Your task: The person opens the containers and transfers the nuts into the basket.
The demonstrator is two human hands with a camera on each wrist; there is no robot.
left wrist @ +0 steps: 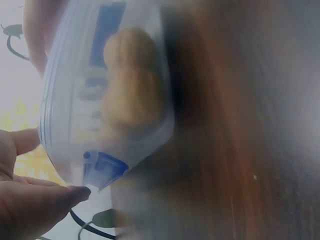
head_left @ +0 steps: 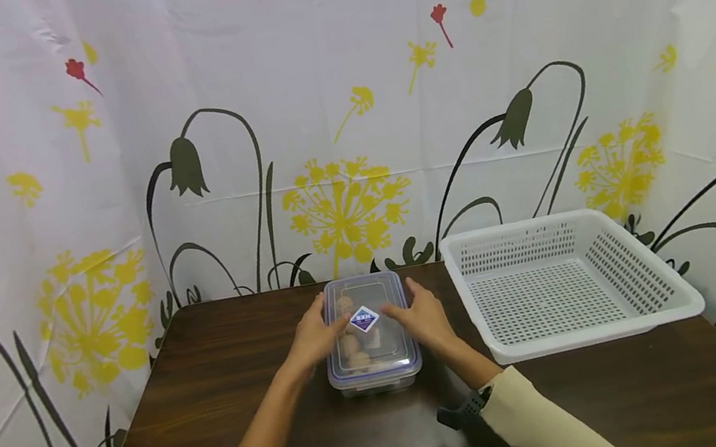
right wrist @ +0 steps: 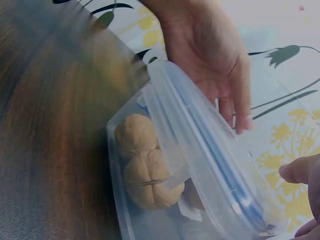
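A clear lidded food container (head_left: 373, 360) with a blue seal stands on the table, a blue-and-white diamond label on its lid. Inside are several round, tan walnuts (right wrist: 145, 172), also visible through the wall in the left wrist view. My left hand (head_left: 312, 337) is at the container's left side, thumb reaching over the lid toward the label. My right hand (head_left: 426, 315) mirrors it on the right. Both hands have loosely extended, spread fingers; contact at the far sides is partly hidden. In the right wrist view, a translucent side flap (right wrist: 176, 176) sticks out below the lid.
A white perforated plastic basket (head_left: 545, 346) stands on the dark wooden table (head_left: 221, 343), right of the container. Behind the table hangs a white curtain (head_left: 315, 63) printed with flowers. Dark straps with devices sit at both wrists.
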